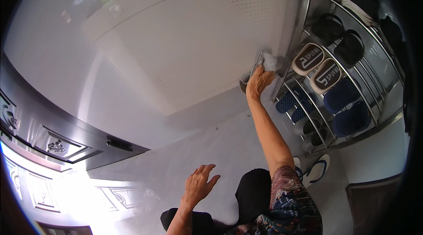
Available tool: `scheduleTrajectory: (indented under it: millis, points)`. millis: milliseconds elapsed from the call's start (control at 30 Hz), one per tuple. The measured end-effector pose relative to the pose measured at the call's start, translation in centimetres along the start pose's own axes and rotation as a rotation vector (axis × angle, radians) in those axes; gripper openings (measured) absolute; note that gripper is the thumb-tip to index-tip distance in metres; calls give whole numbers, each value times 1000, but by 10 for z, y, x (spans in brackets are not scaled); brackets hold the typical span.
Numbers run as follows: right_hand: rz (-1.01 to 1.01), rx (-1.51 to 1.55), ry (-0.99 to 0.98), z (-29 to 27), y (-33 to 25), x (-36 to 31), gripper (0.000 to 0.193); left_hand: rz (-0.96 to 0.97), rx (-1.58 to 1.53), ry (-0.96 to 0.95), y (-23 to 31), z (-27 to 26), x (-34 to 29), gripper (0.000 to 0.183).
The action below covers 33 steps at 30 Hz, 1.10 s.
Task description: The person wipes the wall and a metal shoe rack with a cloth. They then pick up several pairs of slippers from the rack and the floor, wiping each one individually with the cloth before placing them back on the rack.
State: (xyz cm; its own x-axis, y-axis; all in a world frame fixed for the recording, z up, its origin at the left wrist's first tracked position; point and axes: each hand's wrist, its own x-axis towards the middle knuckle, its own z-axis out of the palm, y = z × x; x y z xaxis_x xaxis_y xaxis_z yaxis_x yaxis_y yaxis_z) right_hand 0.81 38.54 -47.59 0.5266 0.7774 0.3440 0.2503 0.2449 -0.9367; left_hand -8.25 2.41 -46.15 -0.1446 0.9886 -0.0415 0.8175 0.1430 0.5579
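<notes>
A crumpled grey cloth (267, 61) is gripped in my right hand (259, 84), which is stretched forward to the lower edge of a pale panel (185, 45) with patches of small holes. The cloth lies against the panel's lower right corner, close to the shoe rack. A darker fold shows at the hand's left side. My left hand (198, 185) hangs in the air over the floor near my knee, with its fingers apart and nothing in it.
On the right a metal shoe rack (374, 118) holds slippers (327, 75) and shoes on several tiers. White flip-flops (318, 169) lie on the floor beside my right arm. To the left stands a dark metal door (66, 142) with ornate panels and bright light beyond. A brown mat (374, 204) is at the lower right.
</notes>
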Motion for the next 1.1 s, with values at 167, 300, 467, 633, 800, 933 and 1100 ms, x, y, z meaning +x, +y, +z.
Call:
scheduleTrajectory:
  millis: [167, 300, 467, 633, 800, 933, 1100]
  points:
    - [94, 84, -289, -4, -13, -61, 60, 20, 0, 34, 0, -7, -5, 36]
    - [11, 57, -511, -25, -51, -111, 66, 39, -10, 54, 4, -13, -7, 36]
    - [-166, 286, -971, -55, -110, -169, 59, 62, -14, 93, -2, -19, -16, 36]
    - [-1029, 389, -318, -17, -215, -126, 60, 54, -20, 109, 0, -31, -27, 36]
    - [-1410, 192, -169, 40, -187, -121, 42, 52, -1, 94, 3, -31, -24, 37]
    - [-1628, 107, -374, 45, -124, -161, 24, 23, -6, 62, 0, -29, -21, 38]
    - [-1733, 90, -607, 52, -25, -193, 16, 18, -1, 61, 3, -26, -17, 38]
